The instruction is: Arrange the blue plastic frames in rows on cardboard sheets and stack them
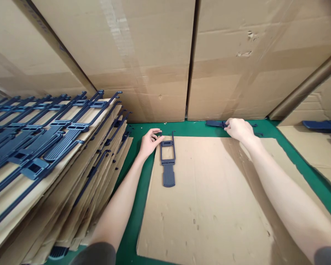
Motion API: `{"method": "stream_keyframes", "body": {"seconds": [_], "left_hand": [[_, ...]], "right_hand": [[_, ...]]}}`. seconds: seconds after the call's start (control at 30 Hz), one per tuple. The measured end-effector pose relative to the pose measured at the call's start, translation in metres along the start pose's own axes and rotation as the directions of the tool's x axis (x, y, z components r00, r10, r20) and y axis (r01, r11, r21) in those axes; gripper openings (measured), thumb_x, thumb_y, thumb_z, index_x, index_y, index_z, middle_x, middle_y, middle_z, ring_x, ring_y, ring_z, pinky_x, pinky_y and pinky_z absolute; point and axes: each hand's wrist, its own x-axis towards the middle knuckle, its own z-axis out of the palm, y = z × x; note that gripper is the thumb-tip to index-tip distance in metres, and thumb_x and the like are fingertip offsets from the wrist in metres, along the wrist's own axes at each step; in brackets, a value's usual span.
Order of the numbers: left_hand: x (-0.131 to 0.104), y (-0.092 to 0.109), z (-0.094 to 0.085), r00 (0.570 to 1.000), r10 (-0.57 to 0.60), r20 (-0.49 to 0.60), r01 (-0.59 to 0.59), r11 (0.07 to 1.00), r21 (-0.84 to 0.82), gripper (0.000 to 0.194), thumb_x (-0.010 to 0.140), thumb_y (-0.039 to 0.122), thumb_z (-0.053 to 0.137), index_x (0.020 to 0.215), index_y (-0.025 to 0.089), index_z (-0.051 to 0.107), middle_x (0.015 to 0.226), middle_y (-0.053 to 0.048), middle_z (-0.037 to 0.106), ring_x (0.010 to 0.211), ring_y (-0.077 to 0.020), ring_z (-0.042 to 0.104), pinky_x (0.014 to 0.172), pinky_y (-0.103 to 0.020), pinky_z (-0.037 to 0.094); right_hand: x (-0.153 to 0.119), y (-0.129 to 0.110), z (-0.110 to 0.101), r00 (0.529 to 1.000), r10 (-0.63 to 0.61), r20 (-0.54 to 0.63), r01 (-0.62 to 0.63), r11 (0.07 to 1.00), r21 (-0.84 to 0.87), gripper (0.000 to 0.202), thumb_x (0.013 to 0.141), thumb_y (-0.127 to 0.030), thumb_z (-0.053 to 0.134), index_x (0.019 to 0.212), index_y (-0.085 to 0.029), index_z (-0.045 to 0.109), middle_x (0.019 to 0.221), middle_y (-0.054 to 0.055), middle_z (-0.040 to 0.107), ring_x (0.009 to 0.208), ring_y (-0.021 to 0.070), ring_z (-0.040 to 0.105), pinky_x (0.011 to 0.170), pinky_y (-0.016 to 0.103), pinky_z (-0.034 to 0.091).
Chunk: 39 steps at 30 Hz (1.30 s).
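A dark blue plastic frame with a ribbed paddle [169,175] lies on a flat cardboard sheet [204,206], its two prongs facing away from me. My left hand [151,144] is at the far end of its left prong, thumb and index finger curled around the tip. Beyond the sheet's far edge, my right hand [239,129] pinches a second dark blue plastic frame [215,123], which lies sideways on the green table. My fingers cover its middle, while its prong ends show to the right of the hand.
At left stands a tall stack of cardboard sheets [79,184] layered with similar blue frames. Large cardboard boxes [143,62] wall off the back of the green table [128,224]. More blue parts [322,126] rest on cardboard at right.
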Motion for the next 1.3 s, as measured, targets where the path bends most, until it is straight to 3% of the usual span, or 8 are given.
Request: {"method": "stream_keyframes", "body": {"seconds": [0.3, 0.57, 0.7, 0.8, 0.93, 1.0, 1.13, 1.3], "left_hand": [[-0.001, 0.001, 0.000, 1.000, -0.012, 0.023, 0.012, 1.000, -0.002, 0.035, 0.077, 0.041, 0.065, 0.104, 0.018, 0.065, 0.096, -0.007, 0.070, 0.068, -0.0136, 0.057, 0.056, -0.024, 0.042], [0.001, 0.000, 0.000, 0.999, 0.020, 0.028, -0.020, 1.000, -0.011, 0.037, 0.075, 0.040, 0.066, 0.103, 0.016, 0.066, 0.098, -0.009, 0.070, 0.070, -0.0144, 0.059, 0.059, -0.024, 0.044], [0.003, -0.004, 0.000, 0.998, 0.050, 0.025, -0.049, 0.999, -0.022, 0.042, 0.074, 0.038, 0.067, 0.109, 0.015, 0.063, 0.097, -0.010, 0.069, 0.071, -0.0146, 0.060, 0.062, -0.024, 0.045], [0.006, -0.005, 0.002, 0.998, 0.066, 0.018, -0.065, 0.997, -0.034, 0.048, 0.072, 0.035, 0.068, 0.115, 0.016, 0.059, 0.100, -0.009, 0.068, 0.071, -0.0139, 0.060, 0.063, -0.025, 0.045], [0.010, -0.005, 0.004, 0.997, 0.077, 0.013, -0.076, 0.996, -0.043, 0.046, 0.070, 0.033, 0.069, 0.112, 0.016, 0.061, 0.101, -0.009, 0.067, 0.076, -0.0153, 0.062, 0.069, -0.026, 0.046], [0.011, -0.005, 0.005, 0.997, 0.078, 0.004, -0.078, 0.996, -0.045, 0.043, 0.069, 0.033, 0.069, 0.108, 0.015, 0.063, 0.100, -0.009, 0.067, 0.078, -0.0162, 0.062, 0.071, -0.026, 0.047], [0.012, -0.005, 0.006, 0.997, 0.077, -0.009, -0.077, 0.996, -0.047, 0.039, 0.068, 0.036, 0.069, 0.100, 0.015, 0.065, 0.100, -0.009, 0.068, 0.075, -0.0165, 0.062, 0.070, -0.027, 0.047], [0.012, -0.005, 0.005, 0.997, 0.074, -0.008, -0.074, 0.996, -0.044, 0.040, 0.067, 0.041, 0.070, 0.097, 0.015, 0.067, 0.097, -0.009, 0.068, 0.071, -0.0165, 0.061, 0.067, -0.028, 0.048]], "right_hand": [[-0.002, 0.002, -0.042, 0.929, -0.358, -0.095, 0.369, 0.916, 0.156, 0.029, 0.083, -0.020, 0.045, 0.096, -0.020, 0.071, 0.092, 0.008, 0.065, 0.085, 0.0228, 0.060, 0.076, 0.034, 0.045], [-0.076, -0.051, -0.097, 0.759, -0.618, -0.207, 0.645, 0.668, 0.371, 0.028, 0.090, -0.031, 0.044, 0.096, -0.022, 0.069, 0.093, 0.006, 0.061, 0.079, 0.0186, 0.057, 0.071, 0.031, 0.043], [-0.121, -0.051, -0.081, 0.682, -0.731, 0.001, 0.636, 0.594, 0.493, 0.032, 0.092, -0.033, 0.040, 0.091, -0.021, 0.069, 0.090, 0.006, 0.060, 0.081, 0.0189, 0.057, 0.072, 0.031, 0.043], [-0.149, -0.034, -0.063, 0.704, -0.703, 0.101, 0.549, 0.629, 0.550, 0.032, 0.092, -0.035, 0.040, 0.091, -0.021, 0.069, 0.091, 0.006, 0.060, 0.079, 0.0191, 0.057, 0.073, 0.033, 0.044], [-0.176, -0.016, -0.044, 0.829, -0.559, -0.006, 0.482, 0.709, 0.515, 0.030, 0.091, -0.034, 0.043, 0.092, -0.021, 0.070, 0.089, 0.007, 0.058, 0.076, 0.0198, 0.056, 0.071, 0.034, 0.044], [-0.184, -0.014, -0.034, 0.851, -0.510, -0.123, 0.499, 0.716, 0.489, 0.029, 0.091, -0.031, 0.043, 0.092, -0.021, 0.070, 0.089, 0.008, 0.058, 0.081, 0.0210, 0.056, 0.073, 0.035, 0.043], [-0.186, -0.014, -0.015, 0.808, -0.495, -0.320, 0.588, 0.718, 0.373, 0.029, 0.092, -0.026, 0.041, 0.093, -0.022, 0.070, 0.089, 0.008, 0.060, 0.089, 0.0231, 0.055, 0.082, 0.039, 0.037], [-0.179, -0.014, -0.005, 0.775, -0.533, -0.339, 0.627, 0.716, 0.309, 0.031, 0.094, -0.025, 0.036, 0.099, -0.022, 0.067, 0.088, 0.007, 0.061, 0.087, 0.0215, 0.055, 0.084, 0.038, 0.035]]}}
